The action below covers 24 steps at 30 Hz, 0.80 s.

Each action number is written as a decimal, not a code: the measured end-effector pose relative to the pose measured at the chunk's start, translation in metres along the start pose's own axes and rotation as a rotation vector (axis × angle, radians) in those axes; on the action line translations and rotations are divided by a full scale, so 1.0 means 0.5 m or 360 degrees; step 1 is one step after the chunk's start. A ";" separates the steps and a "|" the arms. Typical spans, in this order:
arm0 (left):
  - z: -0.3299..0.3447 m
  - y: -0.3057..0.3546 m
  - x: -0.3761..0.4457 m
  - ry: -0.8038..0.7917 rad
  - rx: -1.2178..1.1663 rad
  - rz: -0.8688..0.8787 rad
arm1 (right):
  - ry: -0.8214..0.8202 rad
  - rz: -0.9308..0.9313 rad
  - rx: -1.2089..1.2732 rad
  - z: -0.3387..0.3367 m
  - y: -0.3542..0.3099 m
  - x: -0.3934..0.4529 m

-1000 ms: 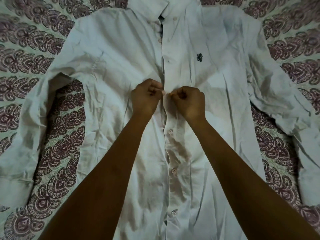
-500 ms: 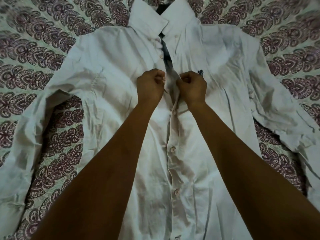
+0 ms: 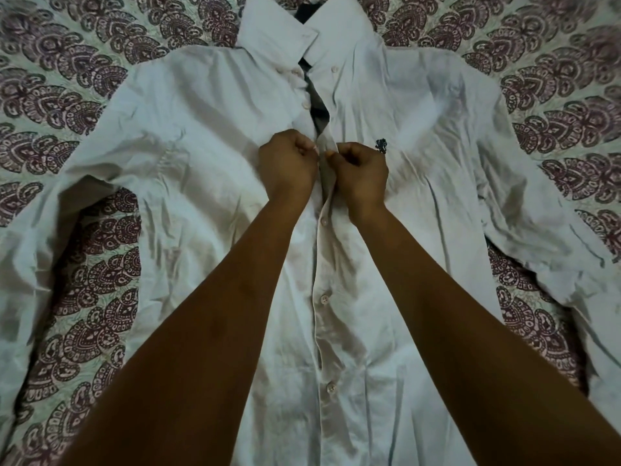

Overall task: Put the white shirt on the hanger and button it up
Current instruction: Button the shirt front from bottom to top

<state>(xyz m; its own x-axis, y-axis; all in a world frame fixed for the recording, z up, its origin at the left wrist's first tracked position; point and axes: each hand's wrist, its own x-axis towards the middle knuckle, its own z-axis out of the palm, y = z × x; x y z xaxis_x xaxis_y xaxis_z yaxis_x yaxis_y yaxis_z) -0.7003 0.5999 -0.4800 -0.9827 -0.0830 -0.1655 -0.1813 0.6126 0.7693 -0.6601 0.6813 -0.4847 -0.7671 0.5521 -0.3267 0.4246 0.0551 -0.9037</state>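
Observation:
The white shirt [image 3: 208, 136] lies front-up on a patterned bedspread, sleeves spread to both sides. Its lower buttons are fastened; the placket is parted above my hands, where a dark hanger [image 3: 316, 105] shows in the gap and at the collar. My left hand [image 3: 287, 166] pinches the left edge of the placket at chest height. My right hand [image 3: 361, 174] pinches the right edge beside it, just left of the small dark chest logo [image 3: 381, 145]. The button between my fingers is hidden.
The bedspread [image 3: 77, 55], pale with maroon paisley shapes, surrounds the shirt on every side. The left sleeve [image 3: 30, 247] and right sleeve [image 3: 571, 230] reach toward the frame edges.
Both hands have moved up the placket from a lower button to the chest-level one. The view has tilted so the collar shows, and one more button below my hands is fastened.

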 end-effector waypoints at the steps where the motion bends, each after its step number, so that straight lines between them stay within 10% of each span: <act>1: 0.001 0.003 0.001 -0.0018 -0.0064 -0.0045 | 0.0010 -0.0013 0.0013 0.000 0.002 0.001; 24: -0.033 0.035 -0.002 -0.0250 -0.0461 -0.0301 | -0.0283 0.0176 0.0483 -0.020 -0.009 0.014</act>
<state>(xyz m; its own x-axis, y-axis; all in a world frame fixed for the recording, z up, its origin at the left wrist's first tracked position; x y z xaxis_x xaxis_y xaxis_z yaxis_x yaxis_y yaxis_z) -0.7030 0.5978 -0.4565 -0.9171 -0.0378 -0.3968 -0.3842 0.3484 0.8550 -0.6627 0.6931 -0.4800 -0.8076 0.3863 -0.4456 0.3678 -0.2607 -0.8926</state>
